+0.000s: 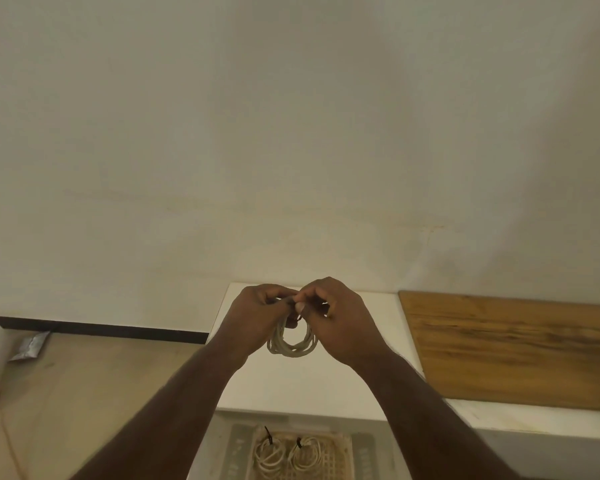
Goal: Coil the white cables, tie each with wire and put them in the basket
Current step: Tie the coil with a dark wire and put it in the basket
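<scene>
Nearest the camera, a woven basket (340,441) sits at the bottom edge and holds two coiled white cables, the left tied coil (270,455) and the right tied coil (305,453), each bound with one dark wire tie and lying side by side.

Above them, two bare forearms reach forward over a white tabletop (378,327). The left hand (257,315) and right hand (340,320) meet fingertip to fingertip, both curled and pinching the top of a third white cable coil (291,344), which hangs below the fingers, off the tabletop. A short dark wire (299,318) shows between the fingertips at the coil's top.

To the right a wooden board (520,348) lies on the white surface. Far left, on the floor, a silver packet (32,344) lies beside a white bag. A plain wall (291,133) fills the background.
</scene>
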